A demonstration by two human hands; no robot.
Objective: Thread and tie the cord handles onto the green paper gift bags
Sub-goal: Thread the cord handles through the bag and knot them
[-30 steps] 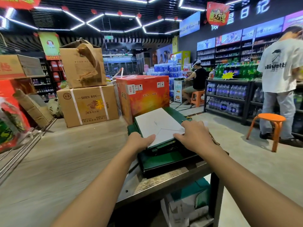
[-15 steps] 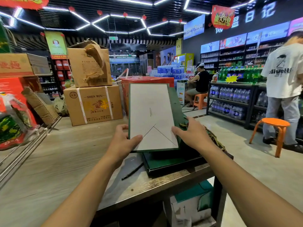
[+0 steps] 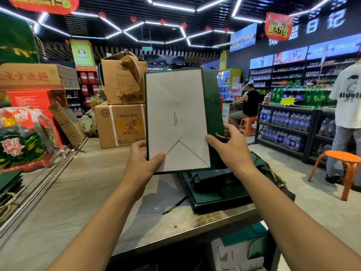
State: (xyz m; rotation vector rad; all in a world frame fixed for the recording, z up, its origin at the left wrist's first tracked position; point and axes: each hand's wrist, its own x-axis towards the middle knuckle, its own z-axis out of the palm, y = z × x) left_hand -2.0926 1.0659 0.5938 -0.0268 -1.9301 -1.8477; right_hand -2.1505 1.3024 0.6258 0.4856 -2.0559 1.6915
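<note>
Left hand [image 3: 144, 163] and right hand [image 3: 232, 150] each gripped the flat green bag [image 3: 175, 104] by its lower corners, upright over the counter [image 3: 78, 192] near its right edge, presumably for threading.

The one head view sits at the person's eye level and faces forward and slightly down, across a table [image 3: 78, 192] into a shop. It is wide-angle, so the ceiling lights [image 3: 125, 32] bend along the top. The left hand [image 3: 140, 163] and right hand [image 3: 232, 151] reach in from the bottom corners, close to the lens, holding a bag [image 3: 175, 114] upright at centre. Shelves [image 3: 289, 122] lie well beyond on the right.
</note>
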